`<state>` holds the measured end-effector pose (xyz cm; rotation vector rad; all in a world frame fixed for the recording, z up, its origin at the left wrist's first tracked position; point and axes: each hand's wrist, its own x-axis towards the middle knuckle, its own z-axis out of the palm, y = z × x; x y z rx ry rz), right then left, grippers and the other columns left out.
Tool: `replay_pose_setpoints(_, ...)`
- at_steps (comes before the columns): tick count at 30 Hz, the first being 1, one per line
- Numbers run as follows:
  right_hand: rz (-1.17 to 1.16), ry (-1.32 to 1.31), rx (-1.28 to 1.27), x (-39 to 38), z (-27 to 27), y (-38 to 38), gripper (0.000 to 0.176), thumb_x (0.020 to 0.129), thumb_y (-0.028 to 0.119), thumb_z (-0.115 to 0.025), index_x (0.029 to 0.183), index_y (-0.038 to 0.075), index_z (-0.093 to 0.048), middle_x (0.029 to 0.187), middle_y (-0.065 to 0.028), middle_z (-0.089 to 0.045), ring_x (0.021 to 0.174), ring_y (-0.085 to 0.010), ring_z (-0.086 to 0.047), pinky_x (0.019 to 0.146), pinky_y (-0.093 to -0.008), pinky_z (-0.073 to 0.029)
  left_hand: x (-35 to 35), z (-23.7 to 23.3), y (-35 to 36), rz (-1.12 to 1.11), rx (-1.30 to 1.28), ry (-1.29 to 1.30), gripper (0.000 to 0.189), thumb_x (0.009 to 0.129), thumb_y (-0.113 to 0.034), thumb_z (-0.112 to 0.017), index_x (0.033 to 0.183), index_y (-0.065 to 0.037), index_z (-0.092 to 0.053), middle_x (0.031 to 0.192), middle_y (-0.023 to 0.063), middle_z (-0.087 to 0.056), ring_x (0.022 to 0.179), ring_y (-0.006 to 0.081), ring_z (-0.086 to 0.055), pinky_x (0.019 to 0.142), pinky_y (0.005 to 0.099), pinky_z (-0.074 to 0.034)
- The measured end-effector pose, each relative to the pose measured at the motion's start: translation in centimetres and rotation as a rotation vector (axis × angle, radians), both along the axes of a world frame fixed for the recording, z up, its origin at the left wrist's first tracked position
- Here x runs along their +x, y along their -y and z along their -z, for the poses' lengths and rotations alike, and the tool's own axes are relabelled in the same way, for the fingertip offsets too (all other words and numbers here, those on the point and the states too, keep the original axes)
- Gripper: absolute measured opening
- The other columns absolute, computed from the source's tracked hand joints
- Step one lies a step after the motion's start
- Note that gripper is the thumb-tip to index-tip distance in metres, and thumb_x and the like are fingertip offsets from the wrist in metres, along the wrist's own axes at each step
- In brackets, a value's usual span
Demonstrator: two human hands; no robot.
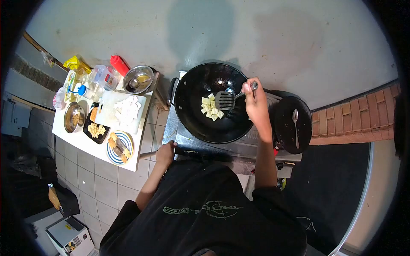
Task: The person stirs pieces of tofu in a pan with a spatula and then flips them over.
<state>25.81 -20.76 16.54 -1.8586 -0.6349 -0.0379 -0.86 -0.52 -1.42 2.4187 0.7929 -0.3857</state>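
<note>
On my left, the white surface [136,162] keeps the prepared food within reach: a shiny steel bowl [74,116], a black tray [96,129] of pale chopped pieces, a blue-striped plate [120,147] and a white cutting board [106,112] with soft-looking white cubes [128,109] still on it. A red squeeze bottle [119,65] and a second metal bowl [138,79] stand behind.

My left hand [165,152] is closed around the long dark wok handle [190,152], I judge to steady the pan. The round black wok [213,126] sits on the stove, glossy inside, with pale yellowish cubes [211,107] clustered at its centre. My right hand [255,100] has its fingers wrapped round the handle of a slotted metal spatula [224,100], whose blade touches the cubes. Just right of it, a spoon [295,121] lies on a flat black lid [284,132], parked clear of the heat.
</note>
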Motion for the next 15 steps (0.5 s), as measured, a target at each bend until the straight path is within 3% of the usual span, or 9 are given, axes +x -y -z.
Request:
replay_pose_setpoints(5, 0.019, 0.101, -0.175, -0.2, -0.6, 0.2, 0.018, 0.102, 0.019, -0.052, 0.097, 0.003, -0.047, 0.069, -0.0123, -0.043, 0.061, -0.0207, -0.042, 0.059, -0.0346, -0.039, 0.0, -0.1, 0.0, -0.014, -0.005, 0.017, 0.043, 0.103, -0.043, -0.037, 0.106, -0.009, -0.063, 0.090, 0.0253, -0.068, 0.090, 0.0482, -0.065, 0.075, 0.0594, -0.049)
replay_pose_setpoints(9, -0.018, 0.079, -0.050, 0.1, 0.4, 0.5, 0.016, 0.102, 0.018, -0.052, 0.097, 0.003, -0.047, 0.069, -0.0130, -0.043, 0.060, -0.0230, -0.042, 0.059, -0.0355, -0.038, 0.1, -0.5, 0.0, -0.010, -0.009, 0.006, 0.042, 0.103, -0.042, -0.038, 0.107, -0.010, -0.063, 0.090, 0.0252, -0.068, 0.090, 0.0478, -0.065, 0.075, 0.0590, -0.049)
replay_pose_setpoints(11, -0.023, -0.027, 0.026, -0.4, -0.5, 0.4, 0.019, 0.105, 0.019, -0.048, 0.094, 0.004, -0.045, 0.076, -0.0014, -0.043, 0.069, -0.0109, -0.037, 0.063, -0.0264, -0.037, 0.1, -0.1, -0.1, -0.013, -0.018, -0.017, 0.040, 0.103, -0.041, -0.039, 0.108, -0.009, -0.063, 0.090, 0.0253, -0.068, 0.090, 0.0474, -0.065, 0.075, 0.0590, -0.049)
replay_pose_setpoints(15, 0.000, 0.110, -0.133, -0.3, -0.4, 0.6, 0.014, 0.101, 0.016, -0.051, 0.096, 0.003, -0.047, 0.069, -0.0123, -0.043, 0.061, -0.0217, -0.042, 0.060, -0.0341, -0.039, -0.1, -0.1, 0.0, -0.001, 0.004, 0.003, 0.038, 0.103, -0.040, -0.040, 0.108, -0.009, -0.062, 0.089, 0.0248, -0.068, 0.089, 0.0470, -0.065, 0.075, 0.0589, -0.049)
